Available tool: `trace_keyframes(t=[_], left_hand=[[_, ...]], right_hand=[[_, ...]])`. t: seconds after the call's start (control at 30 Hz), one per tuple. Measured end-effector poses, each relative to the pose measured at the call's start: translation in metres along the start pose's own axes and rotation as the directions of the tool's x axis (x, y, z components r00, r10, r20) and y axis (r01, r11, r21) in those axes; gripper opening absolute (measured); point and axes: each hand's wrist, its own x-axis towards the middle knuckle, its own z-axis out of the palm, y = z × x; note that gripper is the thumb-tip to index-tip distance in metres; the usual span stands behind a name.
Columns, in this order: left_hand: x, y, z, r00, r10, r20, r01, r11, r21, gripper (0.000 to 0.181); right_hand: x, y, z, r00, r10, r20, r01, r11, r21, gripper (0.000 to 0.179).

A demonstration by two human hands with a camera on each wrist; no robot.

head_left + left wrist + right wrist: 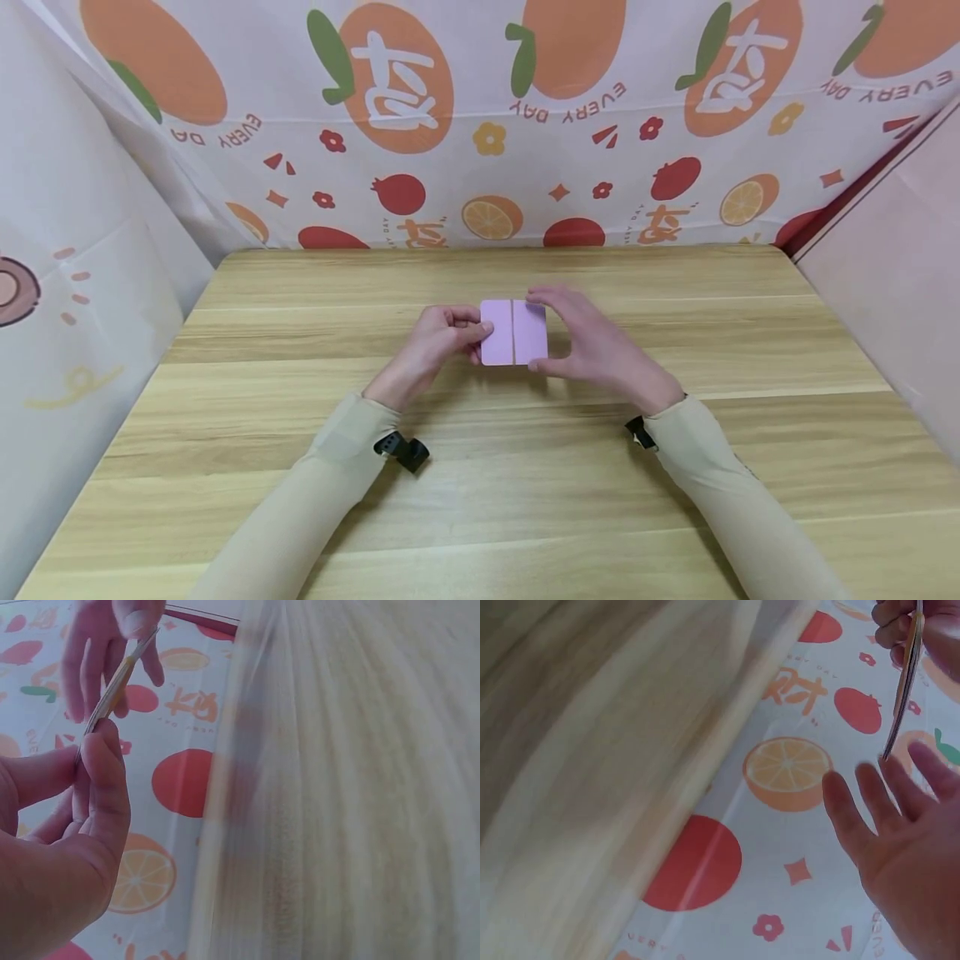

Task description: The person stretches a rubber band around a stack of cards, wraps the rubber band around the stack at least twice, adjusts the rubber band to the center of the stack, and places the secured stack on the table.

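Observation:
A thin stack of pink cards (497,335) with rounded corners is held up over the table, a narrow brown band running down its middle. My left hand (435,343) pinches its left edge, thumb in front and fingers behind. At the right edge, my right hand (596,342) stands with thumb and fingers spread apart near the lower and upper corners; whether it touches them I cannot tell. Edge-on in the left wrist view, the stack (112,694) shows several thin layers. In the right wrist view the right hand's fingers (885,799) are extended beside the stack's near end.
A wood-grain table (480,483) spreads beneath both arms. Behind it hangs a white curtain (450,183) printed with fruit, and pale cloth (90,250) covers the left side. Dark straps (402,450) sit on both wrists.

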Motion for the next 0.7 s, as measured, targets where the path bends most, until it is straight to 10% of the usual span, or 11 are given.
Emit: trace_keyframes(t=[0.33,0.47,0.53,0.7], left_hand=[[0.006,-0.009,0.0,1.0,0.019,0.025,-0.019,1.0,-0.016,0.014],[0.002,0.005,-0.002,0.995,0.093,0.032,-0.098,0.97,0.222,0.017],[0.001,0.009,-0.007,0.981,0.193,0.038,-0.19,0.888,0.419,0.023],[-0.004,0.017,-0.012,0.92,0.32,0.227,-0.378,0.572,0.728,0.056]], right_hand=[[-0.004,0.003,0.003,0.999,-0.018,0.028,0.021,0.995,-0.1,0.079],[-0.004,0.002,0.001,0.999,-0.04,-0.007,0.039,0.993,-0.112,0.077],[-0.004,0.002,0.001,0.999,-0.039,-0.014,0.037,0.993,-0.115,0.077],[-0.005,0.004,0.001,1.0,-0.009,0.007,0.01,0.993,-0.116,0.076]])
